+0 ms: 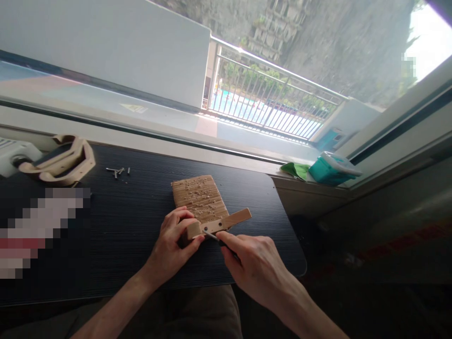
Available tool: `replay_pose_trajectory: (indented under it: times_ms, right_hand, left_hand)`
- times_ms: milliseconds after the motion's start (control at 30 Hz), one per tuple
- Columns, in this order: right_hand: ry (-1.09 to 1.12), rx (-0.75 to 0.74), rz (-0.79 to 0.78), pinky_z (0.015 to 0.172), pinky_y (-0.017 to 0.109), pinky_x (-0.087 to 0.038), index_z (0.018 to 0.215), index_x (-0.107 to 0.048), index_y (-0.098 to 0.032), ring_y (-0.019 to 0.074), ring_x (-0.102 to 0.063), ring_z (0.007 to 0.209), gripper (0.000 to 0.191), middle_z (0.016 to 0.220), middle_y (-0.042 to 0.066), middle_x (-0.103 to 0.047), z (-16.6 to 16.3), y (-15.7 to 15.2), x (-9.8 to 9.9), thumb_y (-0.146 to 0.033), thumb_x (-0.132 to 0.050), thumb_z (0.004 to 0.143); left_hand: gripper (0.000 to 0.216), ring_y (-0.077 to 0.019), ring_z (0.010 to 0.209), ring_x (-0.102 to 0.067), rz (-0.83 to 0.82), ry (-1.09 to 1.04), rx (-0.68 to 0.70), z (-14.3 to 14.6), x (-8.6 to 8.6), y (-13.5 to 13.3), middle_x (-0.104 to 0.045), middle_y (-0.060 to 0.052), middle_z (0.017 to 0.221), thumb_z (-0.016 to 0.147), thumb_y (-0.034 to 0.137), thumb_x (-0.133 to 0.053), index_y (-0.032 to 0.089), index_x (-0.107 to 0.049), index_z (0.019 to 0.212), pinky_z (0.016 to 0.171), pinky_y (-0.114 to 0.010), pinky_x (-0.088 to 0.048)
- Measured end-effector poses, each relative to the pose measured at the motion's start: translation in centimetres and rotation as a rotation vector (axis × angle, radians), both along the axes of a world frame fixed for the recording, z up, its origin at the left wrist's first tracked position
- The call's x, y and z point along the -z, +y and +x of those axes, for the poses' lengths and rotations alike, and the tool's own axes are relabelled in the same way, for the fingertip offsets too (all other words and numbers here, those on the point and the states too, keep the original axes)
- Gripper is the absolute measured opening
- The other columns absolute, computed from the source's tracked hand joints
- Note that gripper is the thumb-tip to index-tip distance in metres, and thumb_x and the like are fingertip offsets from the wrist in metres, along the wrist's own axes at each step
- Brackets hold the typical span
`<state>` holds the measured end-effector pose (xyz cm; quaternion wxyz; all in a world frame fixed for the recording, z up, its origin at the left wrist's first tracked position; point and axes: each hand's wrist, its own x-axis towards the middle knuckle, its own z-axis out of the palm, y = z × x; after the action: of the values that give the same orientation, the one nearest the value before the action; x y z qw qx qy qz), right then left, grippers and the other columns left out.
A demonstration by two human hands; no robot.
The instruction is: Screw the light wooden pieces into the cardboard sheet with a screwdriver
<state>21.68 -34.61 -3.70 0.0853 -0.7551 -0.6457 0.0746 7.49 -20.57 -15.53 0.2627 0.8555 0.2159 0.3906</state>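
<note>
A small light wooden piece with two dark round holes and an angled arm rests on the near edge of a brown corrugated cardboard block. My left hand is closed around its left end, thumb below and fingers above. In my right hand is a slim tool with a metal shaft and a dark handle mostly covered by my fingers. The shaft's tip touches the wood at or beside the left hole; whether it goes in I cannot tell. Wood crumbs dot the cardboard.
Several small metal pins lie on the black table. A curved wooden frame stands at the far left beside a white device. A teal box and a green cloth sit on the windowsill at right.
</note>
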Motion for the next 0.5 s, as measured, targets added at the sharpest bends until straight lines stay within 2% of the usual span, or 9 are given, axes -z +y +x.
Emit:
replay_pose_trajectory:
  times_ms: [200, 500]
  right_hand:
    - [0.056, 0.185, 0.108, 0.062, 0.023, -0.038, 0.116, -0.062, -0.028, 0.0137, -0.067, 0.069, 0.032, 0.08, 0.001, -0.072, -1.8, -0.9, 1.5, -0.025, -0.041, 0.092]
    - [0.052, 0.212, 0.095, 0.061, 0.024, -0.037, 0.112, -0.064, -0.03, 0.0146, -0.068, 0.071, 0.03, 0.082, 0.0, -0.073, -2.5, -0.9, 1.6, -0.026, -0.042, 0.091]
  left_hand:
    - [0.024, -0.0268, 0.119, -0.043, -0.008, 0.005, 0.001, -0.1, -0.1, 0.1, -0.05, -0.005, 0.11, 0.08, 0.025, -0.064, 0.025, -0.059, 0.104, 0.101, -0.049, -0.039]
    - [0.019, -0.0266, 0.116, -0.046, -0.003, -0.015, -0.005, -0.2, 0.0, 0.1, -0.052, -0.006, 0.108, 0.079, 0.026, -0.064, 0.022, -0.062, 0.097, 0.1, -0.047, -0.041]
